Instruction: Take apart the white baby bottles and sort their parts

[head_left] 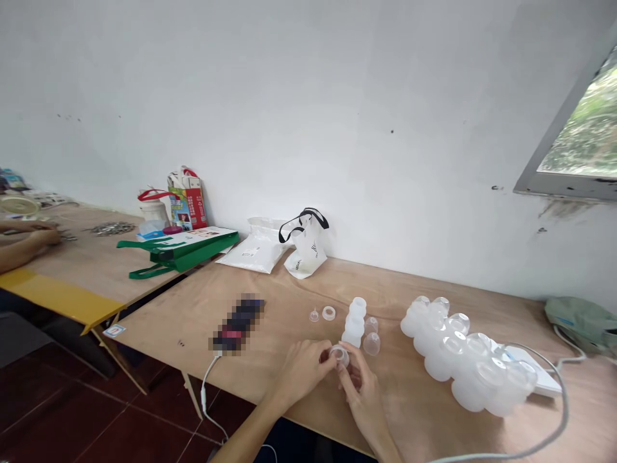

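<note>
A small translucent bottle collar ring (340,355) is held between both hands near the table's front edge. My left hand (307,368) pinches its left side with thumb and fingertips. On the right side, the thumb and fingers of my right hand (360,384) close around it. Whether a nipple sits inside the ring is too small to tell. Just beyond my hands lie a clear bottle nipple (314,315) and a white collar ring (328,313). A white ribbed bottle body (355,321) stands behind my right hand, beside two clear dome caps (371,343).
Several frosted bottles with clear caps (453,347) cluster at the right, with a white cable (563,411) curving past them. A phone (240,323) on a cord lies left. White bags (306,251) and a green bag (193,251) rest behind. Another person's hand (45,235) is far left.
</note>
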A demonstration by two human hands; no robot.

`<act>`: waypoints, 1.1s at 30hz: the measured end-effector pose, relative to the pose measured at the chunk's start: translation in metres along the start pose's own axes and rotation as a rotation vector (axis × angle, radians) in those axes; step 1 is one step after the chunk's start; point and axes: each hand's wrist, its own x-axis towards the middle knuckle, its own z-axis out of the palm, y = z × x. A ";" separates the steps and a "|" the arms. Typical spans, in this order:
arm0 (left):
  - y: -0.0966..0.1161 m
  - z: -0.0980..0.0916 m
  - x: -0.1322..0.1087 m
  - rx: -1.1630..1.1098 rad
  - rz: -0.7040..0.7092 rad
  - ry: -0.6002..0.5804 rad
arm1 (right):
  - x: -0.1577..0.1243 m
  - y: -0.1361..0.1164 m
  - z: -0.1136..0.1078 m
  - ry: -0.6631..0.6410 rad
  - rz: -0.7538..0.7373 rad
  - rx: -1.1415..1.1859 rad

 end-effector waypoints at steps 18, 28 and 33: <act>-0.017 0.001 0.009 -0.279 0.057 0.055 | -0.002 -0.009 -0.001 0.059 -0.080 -0.110; -0.018 -0.009 0.007 -0.439 0.082 -0.074 | -0.004 -0.013 -0.001 -0.015 -0.021 -0.098; -0.017 -0.007 0.006 -0.614 0.106 -0.172 | -0.003 -0.012 0.000 0.005 -0.013 -0.066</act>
